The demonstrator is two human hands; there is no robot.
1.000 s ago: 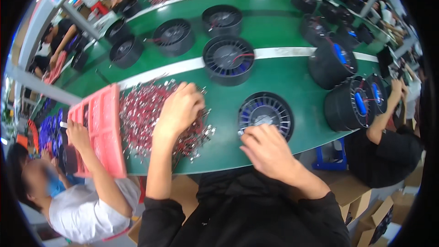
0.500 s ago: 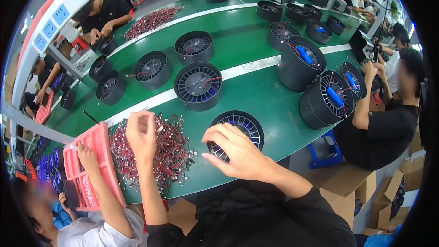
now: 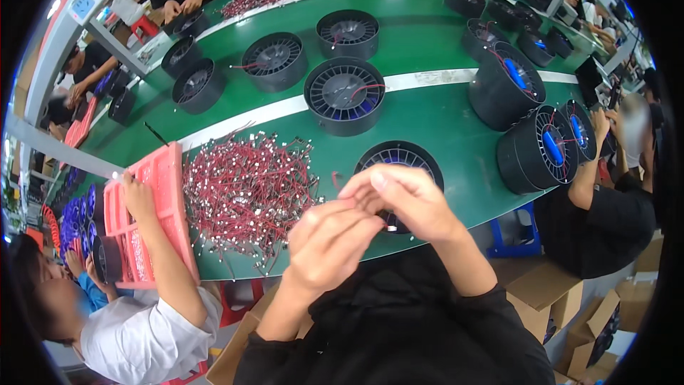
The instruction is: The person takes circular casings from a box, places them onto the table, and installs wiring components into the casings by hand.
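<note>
My left hand (image 3: 328,246) and my right hand (image 3: 406,203) meet in front of my body, fingers curled and fingertips together. A thin red-and-black connector wire (image 3: 335,180) is pinched between them; its red end shows beyond the fingers and a small white plug hangs below. The fingers hide the rest of it. Just behind my hands stands a round black fan housing (image 3: 399,150), its near part covered by them. Left of my left hand lies a large heap of red-and-black connector wires (image 3: 249,192) with white plugs.
A pink compartment tray (image 3: 182,207) borders the heap, with a co-worker's hand (image 3: 139,196) over it. Several black fan housings (image 3: 345,103) stand beyond on the green table (image 3: 442,114). Taller housings with blue cylinders (image 3: 538,150) are at right. Cardboard boxes (image 3: 520,278) sit below the edge.
My left hand has come from above the wire heap to the right and nearer, joining my right hand. A wire now shows between them. The view has shifted, too.
</note>
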